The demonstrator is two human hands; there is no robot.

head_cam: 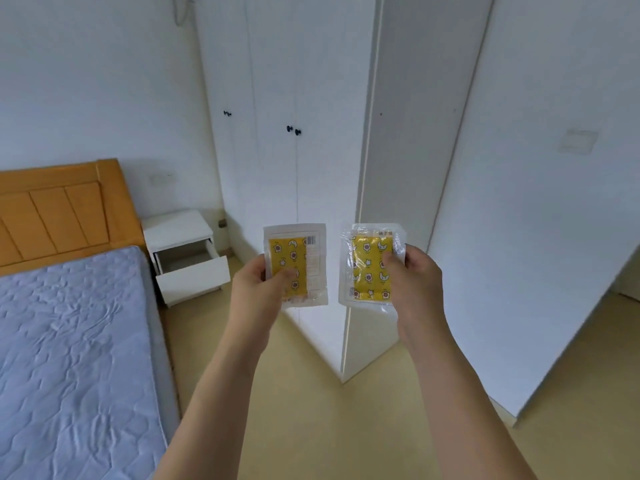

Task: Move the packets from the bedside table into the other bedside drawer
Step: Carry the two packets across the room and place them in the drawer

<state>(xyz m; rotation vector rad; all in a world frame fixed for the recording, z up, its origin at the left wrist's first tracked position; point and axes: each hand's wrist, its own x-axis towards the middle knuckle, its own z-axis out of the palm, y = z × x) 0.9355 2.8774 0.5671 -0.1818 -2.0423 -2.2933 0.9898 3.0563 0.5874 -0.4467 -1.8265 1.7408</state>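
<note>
In front of the white bedside table (178,227), well short of it and off to its right, two packets are carried through the air, one to each hand. The left packet (295,265) is pinched at its lower edge by the left hand (258,289), thumb over the yellow printed face and fingers behind; the right packet (372,266) is gripped the same way by the right hand (414,282). Both are held upright and side by side, just apart, faces toward the person, probably so neither crumples nor slips while walking.

The table's drawer (192,271) stands pulled out below its top, with its front toward the floor space, so it seems ready to take the packets without a hand having to be freed. What lies inside it cannot be made out from here.

Left of the table are the wooden headboard (59,213) and the blue mattress (69,341). Behind and right of it stands a white wardrobe (277,98) with dark knobs.
</note>
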